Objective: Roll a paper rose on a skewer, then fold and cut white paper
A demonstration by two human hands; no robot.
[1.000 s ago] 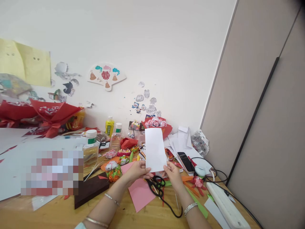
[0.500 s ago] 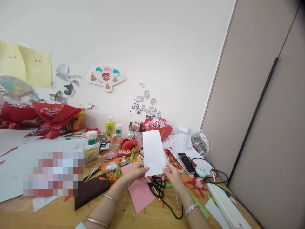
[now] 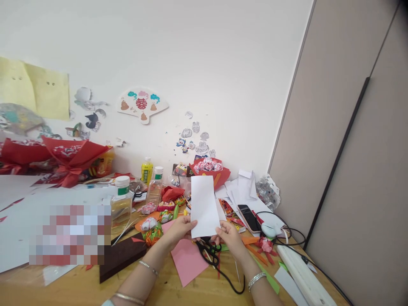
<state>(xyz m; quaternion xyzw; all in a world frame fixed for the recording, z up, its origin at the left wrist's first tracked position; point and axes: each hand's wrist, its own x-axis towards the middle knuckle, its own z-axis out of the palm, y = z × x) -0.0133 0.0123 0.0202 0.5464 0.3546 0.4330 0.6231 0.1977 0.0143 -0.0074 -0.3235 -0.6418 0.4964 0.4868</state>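
A white sheet of paper is held up over the table, apparently folded, with another layer showing behind its right edge. My left hand pinches its lower left edge, thumb in front. At the lower right corner, my right hand grips it the same way. Below the paper lie black-handled scissors, partly hidden by it. A pink paper square rests on the table under my hands, near the scissors.
Left of my arms lie a dark brown box and a clear jar. A phone, a mouse and a white power strip sit at right. Behind stands a red-wrapped bouquet; candy-wrapper flowers crowd the middle.
My right hand has shifted slightly left and up along the paper's edge, and my left hand slightly up its side. The paper stays in both hands, almost in place.
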